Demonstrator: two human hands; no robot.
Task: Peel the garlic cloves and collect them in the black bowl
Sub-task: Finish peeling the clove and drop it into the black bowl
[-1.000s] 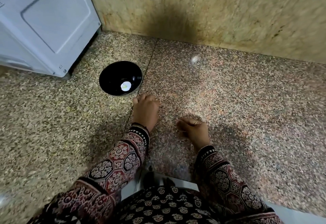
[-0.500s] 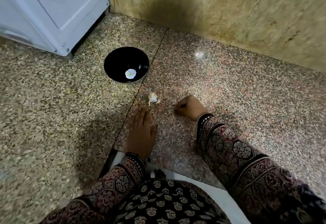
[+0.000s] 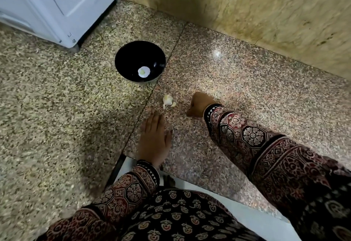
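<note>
A black bowl (image 3: 140, 62) stands on the speckled stone counter (image 3: 237, 81) with one pale peeled clove (image 3: 143, 71) lying in its bottom. A small piece of garlic in its papery skin (image 3: 168, 101) lies on the counter just below the bowl. My left hand (image 3: 153, 140) rests flat on the counter with straight fingers, a short way below the garlic. My right hand (image 3: 200, 104) sits to the right of the garlic with its fingers curled under; what it holds, if anything, is hidden.
A white appliance (image 3: 62, 3) stands at the back left, close to the bowl. A yellowish stone wall (image 3: 247, 13) runs along the back. The counter's front edge (image 3: 228, 205) lies near my body.
My left hand has drawn back from near the bowl and uncovered the garlic. My right hand has moved up beside the garlic. The view has tilted.
</note>
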